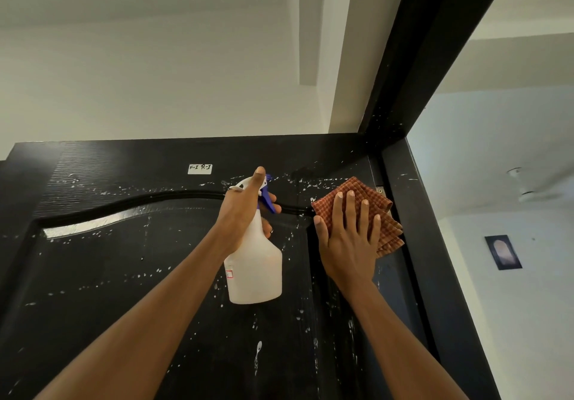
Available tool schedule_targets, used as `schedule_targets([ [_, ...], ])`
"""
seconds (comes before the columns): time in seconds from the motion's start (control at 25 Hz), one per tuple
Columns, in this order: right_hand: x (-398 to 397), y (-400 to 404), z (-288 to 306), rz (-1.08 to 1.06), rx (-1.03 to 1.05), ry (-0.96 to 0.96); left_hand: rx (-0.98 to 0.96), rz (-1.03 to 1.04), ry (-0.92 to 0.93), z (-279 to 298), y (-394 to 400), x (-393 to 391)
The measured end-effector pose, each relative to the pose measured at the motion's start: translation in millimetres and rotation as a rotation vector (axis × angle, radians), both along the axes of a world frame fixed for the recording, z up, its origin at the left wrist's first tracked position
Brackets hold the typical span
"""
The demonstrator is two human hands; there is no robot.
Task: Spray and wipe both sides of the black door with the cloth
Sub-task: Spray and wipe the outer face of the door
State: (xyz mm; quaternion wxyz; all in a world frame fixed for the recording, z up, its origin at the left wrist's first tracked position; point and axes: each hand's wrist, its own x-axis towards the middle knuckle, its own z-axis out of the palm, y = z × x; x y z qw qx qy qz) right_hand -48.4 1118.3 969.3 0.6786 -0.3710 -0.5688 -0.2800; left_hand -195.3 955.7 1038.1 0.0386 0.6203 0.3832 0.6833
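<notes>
1. The black door point(130, 275) stands open against its black frame point(435, 244), and its upper part fills the view. White specks and drips are scattered over its surface.
2. A small white label point(200, 168) with handwritten letters sits near the top edge of the door, above the curved moulding of the panel.
3. The left hand point(248, 210) grips the neck of a white spray bottle point(256, 263) with a blue trigger. The fingers are curled round it and the nozzle points at the door, just below the label.
4. The right hand point(348, 238) lies flat with spread fingers on a folded red checked cloth point(372, 201), pressing it on the door at the hinge side, right beside the frame.
5. Beyond the frame, on a far pale wall, hangs a small dark picture point(503, 252).
</notes>
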Motion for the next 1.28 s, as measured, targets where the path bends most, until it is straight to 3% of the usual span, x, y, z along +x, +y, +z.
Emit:
schedule_targets([
  [0.36,-21.6,-9.9,0.0,0.024,0.046,-0.052,0.018,0.022,0.057,5.1,-21.2,-27.1],
  [0.88,-46.7,-12.0,-9.5,-0.033,0.076,-0.06,0.051,0.047,0.0,10.2,-34.1,-43.3],
  [1.28,-46.8,-14.8,-8.3,-0.044,0.027,-0.061,-0.061,-0.099,0.099,12.3,-52.6,-37.0],
])
